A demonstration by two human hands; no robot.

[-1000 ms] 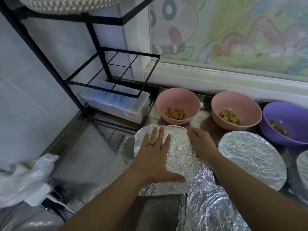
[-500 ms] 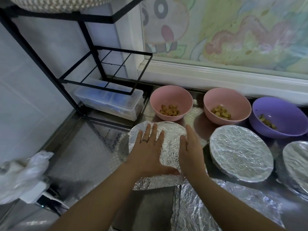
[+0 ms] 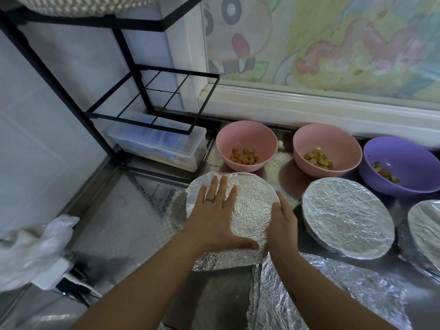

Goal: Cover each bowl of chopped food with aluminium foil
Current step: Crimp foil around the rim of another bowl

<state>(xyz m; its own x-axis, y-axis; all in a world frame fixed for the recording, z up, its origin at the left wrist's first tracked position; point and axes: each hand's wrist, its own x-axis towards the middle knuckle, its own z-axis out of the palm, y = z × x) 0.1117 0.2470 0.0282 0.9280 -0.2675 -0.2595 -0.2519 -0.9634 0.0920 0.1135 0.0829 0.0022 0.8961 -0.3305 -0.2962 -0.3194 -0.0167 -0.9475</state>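
Observation:
A foil-covered bowl [image 3: 252,198] sits in the front row of a steel counter. My left hand [image 3: 214,217] lies flat on top of the foil, fingers spread, thumb along the near edge. My right hand [image 3: 282,222] presses the foil down along the bowl's right rim. To the right stand two more foil-covered bowls [image 3: 347,217] [image 3: 426,229]. Behind them are two open pink bowls [image 3: 246,144] [image 3: 327,148] and an open purple bowl [image 3: 402,163], each holding chopped food. A loose sheet of foil [image 3: 333,289] lies near the front.
A black wire rack [image 3: 147,101] stands at the back left over a clear plastic box [image 3: 157,144]. A crumpled white plastic bag [image 3: 31,253] lies at the left. A window ledge [image 3: 309,108] runs behind the bowls.
My right hand slid from the foil's top and far edge to the bowl's right rim, folding foil down. My left hand stayed flat on top.

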